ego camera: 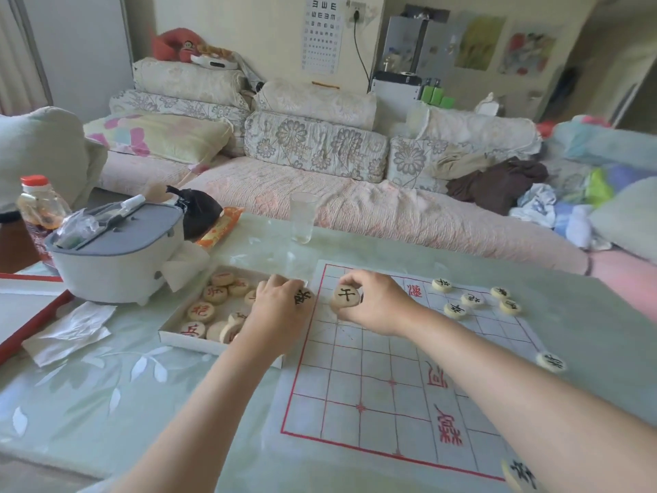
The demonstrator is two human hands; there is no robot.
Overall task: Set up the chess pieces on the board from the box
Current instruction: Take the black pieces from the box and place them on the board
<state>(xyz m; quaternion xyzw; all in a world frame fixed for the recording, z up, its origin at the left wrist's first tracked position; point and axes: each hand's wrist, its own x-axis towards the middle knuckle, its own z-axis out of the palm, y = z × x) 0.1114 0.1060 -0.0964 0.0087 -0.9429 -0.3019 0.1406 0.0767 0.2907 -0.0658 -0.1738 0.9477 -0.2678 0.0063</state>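
Observation:
A paper chess board (373, 368) with red grid lines lies on the table in front of me. A shallow white box (185, 336) at its left holds several round wooden pieces (201, 311), most with red characters. My left hand (281, 307) is over the box's right end, gripping a black-marked piece (304, 297). My right hand (377, 304) pinches another black-marked piece (346, 296) at the board's far left corner. Several black-marked pieces (473, 299) rest on the board's far right; two more sit at its right edge (550, 361) and near corner (522, 475).
A grey-and-white appliance (117, 254) stands at the far left with a bottle (39, 211) behind it. A clear glass (303, 217) stands beyond the board. Paper tissues (71, 332) lie left of the box. A sofa with cushions runs behind the table.

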